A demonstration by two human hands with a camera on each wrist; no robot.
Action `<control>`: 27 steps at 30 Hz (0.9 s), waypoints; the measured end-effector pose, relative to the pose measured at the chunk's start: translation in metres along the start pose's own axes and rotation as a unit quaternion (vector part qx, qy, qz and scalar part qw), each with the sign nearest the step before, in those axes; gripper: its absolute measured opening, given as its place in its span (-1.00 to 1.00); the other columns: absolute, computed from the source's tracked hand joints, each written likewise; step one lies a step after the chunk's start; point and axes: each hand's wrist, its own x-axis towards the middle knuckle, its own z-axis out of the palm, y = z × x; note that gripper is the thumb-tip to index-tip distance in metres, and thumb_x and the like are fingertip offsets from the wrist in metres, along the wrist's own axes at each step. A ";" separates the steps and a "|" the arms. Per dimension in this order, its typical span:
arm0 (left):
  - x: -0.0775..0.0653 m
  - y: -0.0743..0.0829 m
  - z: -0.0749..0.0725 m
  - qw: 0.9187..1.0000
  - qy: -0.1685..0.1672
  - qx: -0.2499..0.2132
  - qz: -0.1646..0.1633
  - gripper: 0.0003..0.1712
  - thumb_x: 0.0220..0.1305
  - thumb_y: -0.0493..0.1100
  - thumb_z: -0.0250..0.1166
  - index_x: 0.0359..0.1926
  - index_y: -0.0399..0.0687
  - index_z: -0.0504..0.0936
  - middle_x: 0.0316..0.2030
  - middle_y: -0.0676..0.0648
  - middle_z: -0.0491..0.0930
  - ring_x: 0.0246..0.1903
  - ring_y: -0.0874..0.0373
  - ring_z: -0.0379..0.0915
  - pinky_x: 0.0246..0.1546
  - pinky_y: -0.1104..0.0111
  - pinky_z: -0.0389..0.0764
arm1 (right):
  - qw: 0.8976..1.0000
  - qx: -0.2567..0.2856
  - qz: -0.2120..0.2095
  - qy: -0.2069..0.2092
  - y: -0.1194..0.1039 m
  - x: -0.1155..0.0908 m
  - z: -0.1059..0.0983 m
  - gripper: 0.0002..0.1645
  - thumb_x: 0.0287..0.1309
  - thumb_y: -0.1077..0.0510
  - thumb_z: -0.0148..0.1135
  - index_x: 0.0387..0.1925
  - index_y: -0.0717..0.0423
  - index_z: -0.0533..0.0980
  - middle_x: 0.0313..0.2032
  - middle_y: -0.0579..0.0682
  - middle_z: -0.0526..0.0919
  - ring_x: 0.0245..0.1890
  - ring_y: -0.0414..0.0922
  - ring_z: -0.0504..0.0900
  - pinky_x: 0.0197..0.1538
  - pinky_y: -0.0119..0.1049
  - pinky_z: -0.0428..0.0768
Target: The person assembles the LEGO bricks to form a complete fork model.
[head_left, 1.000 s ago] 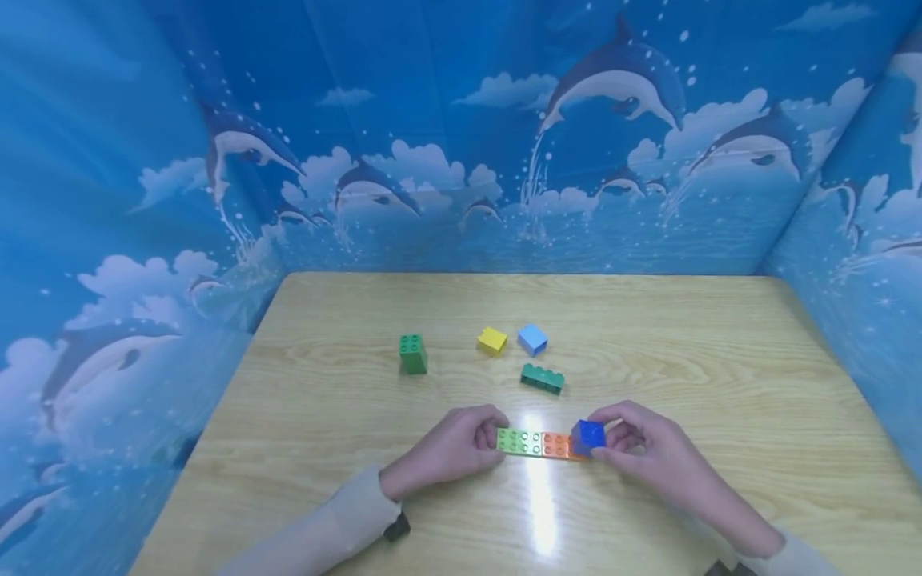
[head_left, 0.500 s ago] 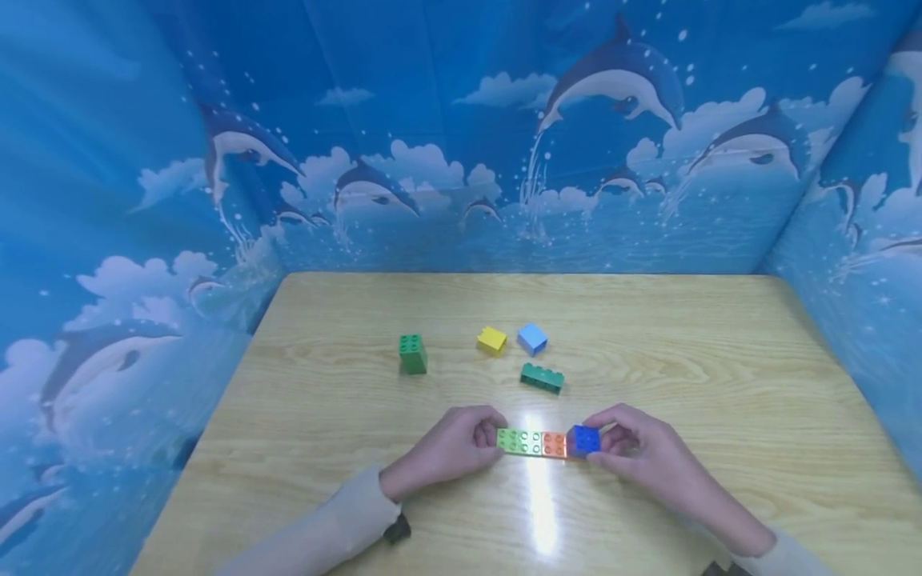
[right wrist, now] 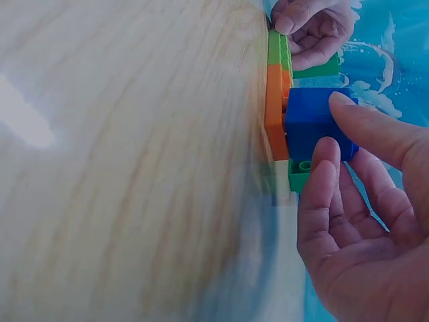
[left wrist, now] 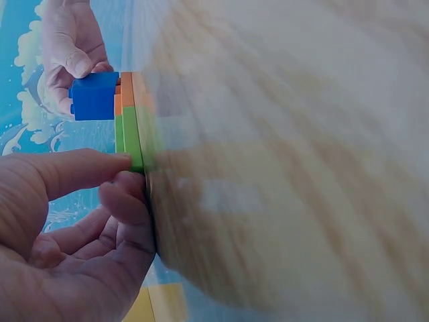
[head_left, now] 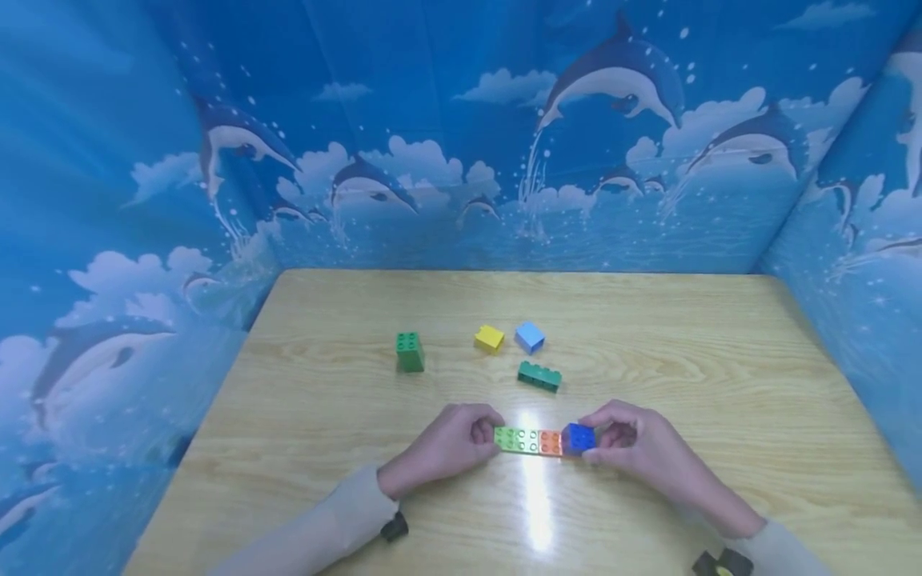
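A light green brick [head_left: 515,439] and an orange brick [head_left: 551,442] lie end to end in one row on the table. My left hand [head_left: 461,438] pinches the green end between thumb and fingers. Over the orange brick's right end sits a blue brick [head_left: 581,438], its studs facing up. My right hand [head_left: 637,436] grips that blue brick by its sides, thumb opposite fingers. In the right wrist view the blue brick [right wrist: 318,124] rests on or just above the orange brick [right wrist: 275,114]; whether it is fully seated I cannot tell.
Beyond the hands stand a tall green block [head_left: 410,352], a yellow brick [head_left: 490,339], a light blue brick [head_left: 530,338] and a dark green brick [head_left: 539,376]. A dolphin-print curtain [head_left: 432,160] borders the wooden table [head_left: 324,320] at the back and sides.
The blue brick has moved slightly left with my right hand and gone from tilted to level over the orange brick. My left hand keeps its hold on the green brick.
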 end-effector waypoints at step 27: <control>-0.001 0.002 0.000 1.000 0.001 -0.003 0.000 -0.57 0.25 -0.38 0.55 0.14 -0.29 0.73 -0.34 0.14 0.66 -0.34 0.31 0.60 -0.22 0.46 0.71 | 0.998 0.035 0.014 -0.055 0.001 0.003 -0.001 -0.50 0.19 0.24 0.61 0.13 0.21 0.63 -0.18 0.07 0.69 -0.24 -0.02 0.70 -0.18 -0.28 0.76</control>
